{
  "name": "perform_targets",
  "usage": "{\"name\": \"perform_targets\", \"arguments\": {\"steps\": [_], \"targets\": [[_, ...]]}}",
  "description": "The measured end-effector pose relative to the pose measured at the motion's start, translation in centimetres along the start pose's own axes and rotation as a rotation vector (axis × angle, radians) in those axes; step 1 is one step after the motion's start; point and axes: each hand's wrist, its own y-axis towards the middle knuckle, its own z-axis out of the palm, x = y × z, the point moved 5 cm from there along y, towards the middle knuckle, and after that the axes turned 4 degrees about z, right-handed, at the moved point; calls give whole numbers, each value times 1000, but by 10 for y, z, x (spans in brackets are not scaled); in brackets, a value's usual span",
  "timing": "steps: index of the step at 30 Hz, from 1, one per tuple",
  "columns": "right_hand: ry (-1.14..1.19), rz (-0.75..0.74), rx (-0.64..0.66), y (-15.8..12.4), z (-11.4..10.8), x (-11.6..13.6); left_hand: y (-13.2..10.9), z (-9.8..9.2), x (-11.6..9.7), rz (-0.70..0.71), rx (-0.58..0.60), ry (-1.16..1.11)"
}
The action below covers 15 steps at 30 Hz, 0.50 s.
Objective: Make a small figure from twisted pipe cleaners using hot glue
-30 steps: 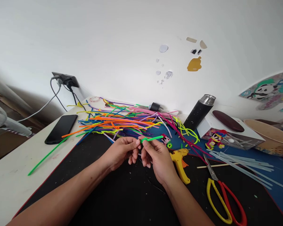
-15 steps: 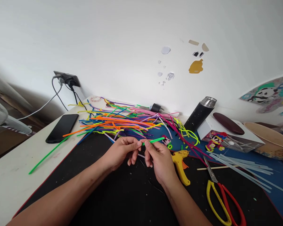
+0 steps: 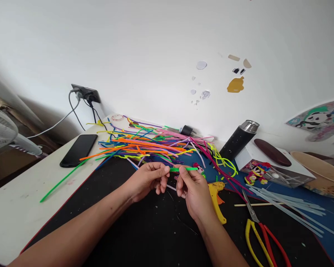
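Observation:
Both my hands meet over the black mat point(image 3: 144, 230), pinching a short green pipe cleaner point(image 3: 185, 169) that lies roughly level. My left hand point(image 3: 148, 180) grips its left end with thumb and fingers closed. My right hand point(image 3: 193, 189) pinches it near the middle, and its free end sticks out to the right. Just behind my hands lies a big heap of coloured pipe cleaners point(image 3: 144, 142).
A yellow glue gun point(image 3: 217, 200) and red-and-yellow scissors point(image 3: 263, 237) lie right of my right hand, with clear glue sticks point(image 3: 289, 207) beyond. A black flask point(image 3: 239, 139), a white box point(image 3: 272, 165) and a phone point(image 3: 78, 150) stand further back. A fan point(image 3: 2, 133) is at far left.
The green pipe cleaner was bent into a fold a second ago and now lies straighter and level between my fingers. My hands stay together; the view shifted slightly.

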Motion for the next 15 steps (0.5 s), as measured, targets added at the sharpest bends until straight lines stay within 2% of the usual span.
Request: {"name": "perform_targets", "arguments": {"steps": [6, 15], "targets": [[-32, -31, -6, 1, -1, -4, -1, 2, 6, 18, -44, -284], [-250, -129, 90, -10, 15, 2, 0, 1, 9, 28, -143, -461]]}}
